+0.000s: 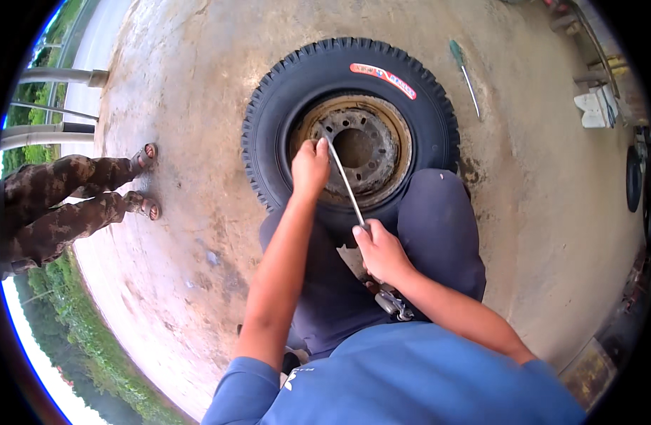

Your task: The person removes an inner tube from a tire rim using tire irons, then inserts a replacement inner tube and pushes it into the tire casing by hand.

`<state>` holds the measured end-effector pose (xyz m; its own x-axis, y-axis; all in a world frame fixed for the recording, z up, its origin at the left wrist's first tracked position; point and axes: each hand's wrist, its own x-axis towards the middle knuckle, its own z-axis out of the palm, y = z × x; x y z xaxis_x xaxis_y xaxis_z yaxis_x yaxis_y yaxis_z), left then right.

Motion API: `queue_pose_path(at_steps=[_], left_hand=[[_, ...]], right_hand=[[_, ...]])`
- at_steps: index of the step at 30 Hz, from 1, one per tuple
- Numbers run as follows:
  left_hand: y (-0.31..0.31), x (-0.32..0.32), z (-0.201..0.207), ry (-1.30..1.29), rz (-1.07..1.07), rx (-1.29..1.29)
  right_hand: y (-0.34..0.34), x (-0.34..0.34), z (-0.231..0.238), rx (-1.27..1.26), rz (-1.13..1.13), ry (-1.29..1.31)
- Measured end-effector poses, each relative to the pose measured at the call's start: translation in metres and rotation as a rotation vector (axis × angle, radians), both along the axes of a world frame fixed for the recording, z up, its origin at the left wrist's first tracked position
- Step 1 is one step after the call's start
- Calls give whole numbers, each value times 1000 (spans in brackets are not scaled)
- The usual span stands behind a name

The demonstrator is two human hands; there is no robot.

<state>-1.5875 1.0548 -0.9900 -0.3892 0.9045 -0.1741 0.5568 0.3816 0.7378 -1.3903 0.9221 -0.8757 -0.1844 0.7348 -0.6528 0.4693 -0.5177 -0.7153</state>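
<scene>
Across the near left part of a black tire on a rusty wheel rim slants a long slim metal rod. My right hand is closed round its lower end, where a bit of dark handle shows; the rest is hidden in the fist. At the upper end, over the rim's left side, my left hand pinches the rod between closed fingers. The tire lies flat on the ground in front of my knees and carries a red and white sticker.
A screwdriver with a green handle lies on the concrete floor, right of the tire. To the left stands another person in camouflage trousers and sandals. A white box-like item and more tires sit along the right edge.
</scene>
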Motion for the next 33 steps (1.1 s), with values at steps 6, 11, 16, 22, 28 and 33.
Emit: queue_pose_path(at_steps=[6, 11, 16, 22, 28, 33], left_hand=[[13, 6, -13, -721, 201, -247], [18, -3, -34, -830, 319, -222], [21, 7, -31, -878, 381, -206], [32, 9, -21, -914, 446, -189], [57, 8, -6, -1118, 635, -112], [70, 11, 2, -1320, 728, -64]], right_hand=[[8, -17, -64, 244, 115, -215], [24, -18, -77, 253, 173, -278], [32, -6, -88, 295, 241, -367], [52, -1, -69, 293, 286, -388], [122, 33, 8, 258, 339, -83], [107, 101, 23, 332, -90, 717]])
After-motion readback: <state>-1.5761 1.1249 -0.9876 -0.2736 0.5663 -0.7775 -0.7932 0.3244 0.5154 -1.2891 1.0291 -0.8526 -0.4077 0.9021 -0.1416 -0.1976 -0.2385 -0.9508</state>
